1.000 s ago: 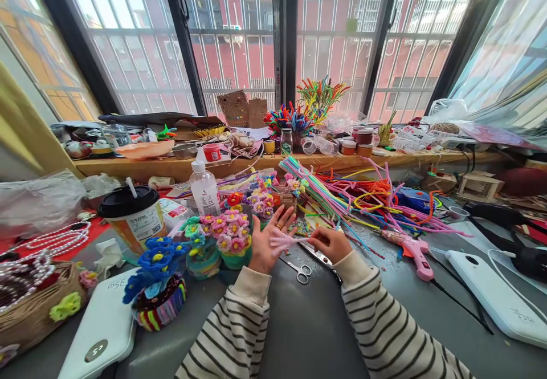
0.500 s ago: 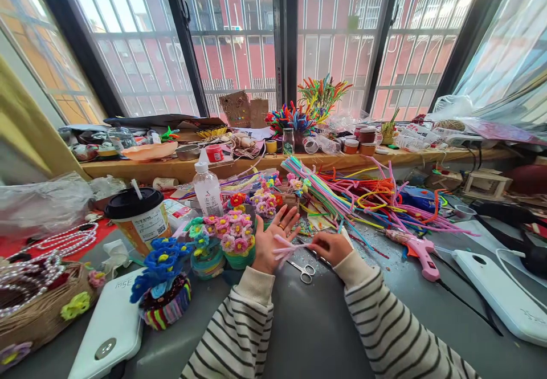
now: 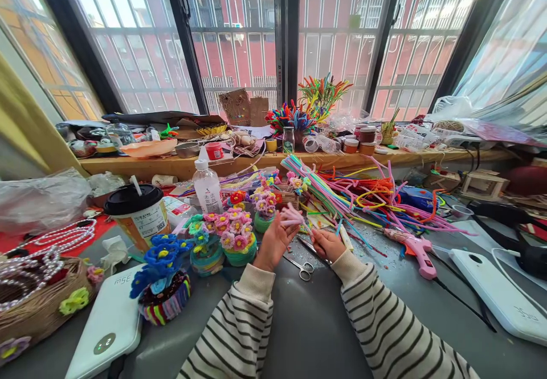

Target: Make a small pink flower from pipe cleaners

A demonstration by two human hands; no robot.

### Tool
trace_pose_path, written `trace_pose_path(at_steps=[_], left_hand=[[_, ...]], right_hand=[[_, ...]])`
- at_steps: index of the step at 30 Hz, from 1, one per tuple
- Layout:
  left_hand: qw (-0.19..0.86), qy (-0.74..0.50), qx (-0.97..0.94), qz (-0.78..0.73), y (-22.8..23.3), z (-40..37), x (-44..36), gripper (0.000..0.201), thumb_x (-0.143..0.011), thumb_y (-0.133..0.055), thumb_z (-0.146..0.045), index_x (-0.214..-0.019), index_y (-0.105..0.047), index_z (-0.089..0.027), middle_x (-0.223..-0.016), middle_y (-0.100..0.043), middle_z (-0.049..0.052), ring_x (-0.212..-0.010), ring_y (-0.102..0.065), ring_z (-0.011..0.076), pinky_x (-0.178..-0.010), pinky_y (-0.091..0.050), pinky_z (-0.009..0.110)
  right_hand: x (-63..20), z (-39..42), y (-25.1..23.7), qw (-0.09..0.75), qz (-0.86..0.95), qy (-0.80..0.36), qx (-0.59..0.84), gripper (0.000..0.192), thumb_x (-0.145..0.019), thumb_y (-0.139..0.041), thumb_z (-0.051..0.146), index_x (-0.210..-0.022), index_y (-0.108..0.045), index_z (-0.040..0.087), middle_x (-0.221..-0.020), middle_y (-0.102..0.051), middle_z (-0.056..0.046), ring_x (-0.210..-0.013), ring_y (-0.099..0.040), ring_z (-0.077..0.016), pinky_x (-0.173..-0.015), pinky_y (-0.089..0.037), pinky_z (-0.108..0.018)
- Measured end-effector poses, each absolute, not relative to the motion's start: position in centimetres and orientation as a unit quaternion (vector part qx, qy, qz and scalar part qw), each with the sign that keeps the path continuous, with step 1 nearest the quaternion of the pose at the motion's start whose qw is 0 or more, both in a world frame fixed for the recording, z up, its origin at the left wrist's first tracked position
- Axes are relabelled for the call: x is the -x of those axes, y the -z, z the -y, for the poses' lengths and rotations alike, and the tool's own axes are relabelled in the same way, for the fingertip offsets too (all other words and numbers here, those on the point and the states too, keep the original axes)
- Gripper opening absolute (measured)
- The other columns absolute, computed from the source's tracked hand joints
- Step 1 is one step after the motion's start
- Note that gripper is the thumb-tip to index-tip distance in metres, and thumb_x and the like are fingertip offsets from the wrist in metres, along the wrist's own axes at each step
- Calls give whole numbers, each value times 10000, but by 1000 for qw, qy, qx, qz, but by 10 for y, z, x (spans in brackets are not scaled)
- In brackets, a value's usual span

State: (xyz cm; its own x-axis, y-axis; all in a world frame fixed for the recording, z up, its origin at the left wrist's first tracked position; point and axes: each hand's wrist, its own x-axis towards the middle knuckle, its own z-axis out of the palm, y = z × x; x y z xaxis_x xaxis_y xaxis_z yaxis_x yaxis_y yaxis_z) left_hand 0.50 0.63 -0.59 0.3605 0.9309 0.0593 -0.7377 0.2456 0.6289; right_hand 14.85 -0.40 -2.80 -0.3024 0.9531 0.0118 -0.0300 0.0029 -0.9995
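A small bundle of pale pink pipe cleaners (image 3: 292,215), looped at the top like a flower, is held up between my two hands. My right hand (image 3: 328,246) pinches its lower end, the stem, with the fingers closed. My left hand (image 3: 273,244) is curled around the pink loops from the left, thumb and fingers on them; the exact fingertip contact is partly hidden. Under the hands, small scissors (image 3: 304,270) lie on the grey table (image 3: 314,327). A dark slim tool (image 3: 314,249) lies beside them, partly covered by my right hand.
Pots of pipe-cleaner flowers (image 3: 237,242) and a blue one (image 3: 164,279) stand left, near a lidded cup (image 3: 139,214) and a bottle (image 3: 207,188). Loose pipe cleaners (image 3: 325,188) lie behind. At right are a pink glue gun (image 3: 421,251) and white power bank (image 3: 498,293).
My left hand has turned from flat and palm-up to curled around the pink loops. The pink bundle has tilted upward, and my right hand still grips its stem.
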Motion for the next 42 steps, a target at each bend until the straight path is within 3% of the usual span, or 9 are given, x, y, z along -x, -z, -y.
trace_pose_path(at_steps=[6, 11, 13, 16, 19, 22, 24, 34, 42], left_hand=[[740, -539, -359, -184, 7, -3, -11, 278, -708, -468, -284, -933, -535, -134, -977, -566, 109, -889, -523, 185, -824, -345, 313], [706, -527, -407, -242, 6, 1, -11, 251, -635, -556, -158, -883, -571, -118, -806, -622, 86, -782, -560, 182, -741, -386, 296], [686, -553, -392, -264, 7, 0, -9, 221, -622, -566, -166, -833, -591, -102, -709, -628, 73, -694, -571, 169, -684, -400, 281], [647, -624, -338, -278, 9, -4, -5, 194, -615, -572, -193, -791, -600, -115, -598, -603, 19, -549, -547, 114, -579, -400, 236], [618, -673, -289, -285, 10, -8, -2, 160, -623, -559, -205, -759, -598, -130, -516, -553, -27, -458, -493, 72, -508, -384, 208], [609, -681, -280, -294, 10, -9, -2, 126, -631, -543, -199, -721, -594, -127, -481, -524, -36, -433, -468, 61, -473, -370, 195], [608, -678, -284, -299, 10, -9, -3, 113, -634, -536, -201, -698, -589, -124, -471, -515, -35, -427, -461, 58, -458, -363, 188], [610, -656, -310, -319, 11, -8, -2, 110, -640, -527, -202, -708, -596, -150, -486, -500, -30, -446, -446, 86, -475, -352, 214], [565, -649, -352, -368, 13, -9, -4, 232, -619, -544, -309, -758, -563, -124, -496, -484, -35, -462, -441, 79, -476, -341, 204]], right_hand=[[-143, 8, 31, 426, 571, -567, 413, 424, -582, -372, 611, -560, -368, 188, -303, -295, 100, -239, -199, -22, -271, -131, -173], [-139, 8, 30, 401, 596, -555, 419, 425, -605, -358, 596, -585, -401, 175, -314, -353, 88, -242, -239, -30, -275, -186, -171], [-147, 8, 26, 399, 623, -503, 446, 398, -637, -360, 558, -606, -424, 166, -407, -452, 53, -299, -339, -44, -316, -271, -177], [-173, 13, 21, 392, 668, -332, 539, 343, -683, -370, 483, -659, -473, 156, -616, -552, -18, -492, -475, -92, -464, -376, -220], [-199, 28, 21, 287, 708, -151, 627, 298, -703, -396, 422, -675, -513, 150, -663, -557, -47, -586, -495, -133, -575, -378, -270], [-206, 44, 26, 147, 752, -86, 637, 259, -665, -479, 384, -725, -538, 140, -749, -554, -80, -697, -504, -174, -632, -370, -289], [-201, 50, 28, 98, 764, -58, 635, 259, -642, -519, 360, -764, -539, 133, -806, -541, -99, -760, -500, -194, -651, -369, -293], [-168, 46, 23, -16, 783, 45, 620, 182, -616, -474, 85, -768, -573, 75, -793, -562, -185, -702, -543, -256, -538, -398, -321], [-214, 35, 20, -80, 813, 27, 577, 233, -618, -485, 174, -826, -556, 96, -831, -567, -147, -705, -558, -241, -540, -408, -301]])
